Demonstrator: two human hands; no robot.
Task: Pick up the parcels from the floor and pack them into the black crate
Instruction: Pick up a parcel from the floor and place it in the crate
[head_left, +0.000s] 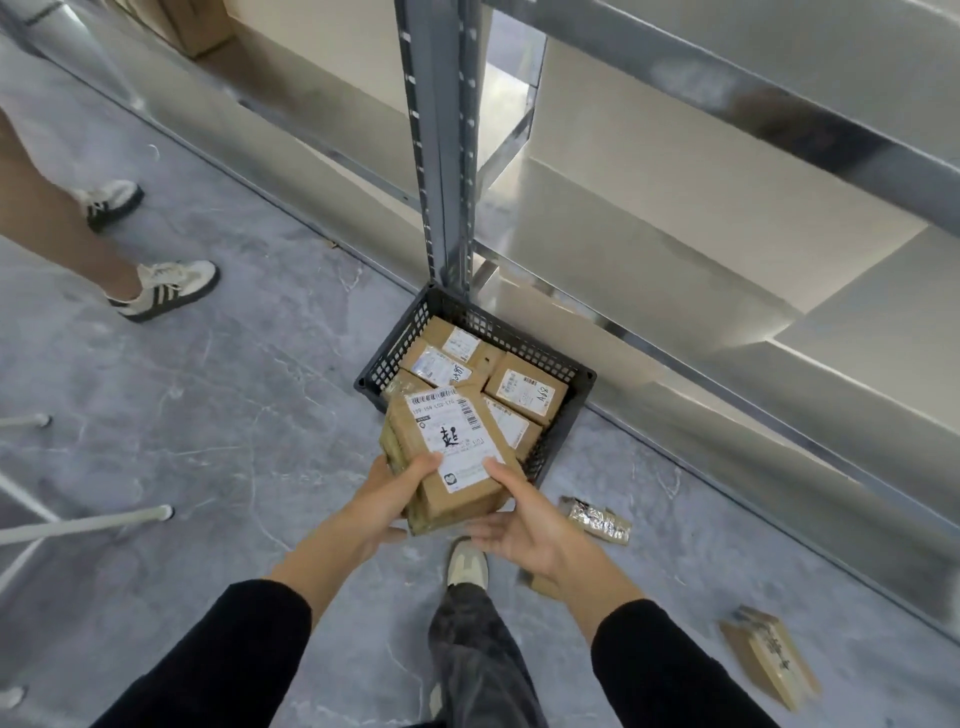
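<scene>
Both hands, left hand (387, 499) and right hand (524, 525), grip a stack of parcels (449, 457), label up, long axis pointing away toward the black crate (550, 358). The crate sits against the shelving post (447, 156), already holding boxes. Loose parcels (769, 654) lie on the floor at right.

I see grey marbled floor (218, 426). Black crate (563, 371) sits on it at shelf post (449, 156) base. Foil-wrapped parcel (597, 519) and brown parcel (769, 657) lie loose nearby.

Black crate (540, 340), seemingly brown parcels (524, 387)
</scene>
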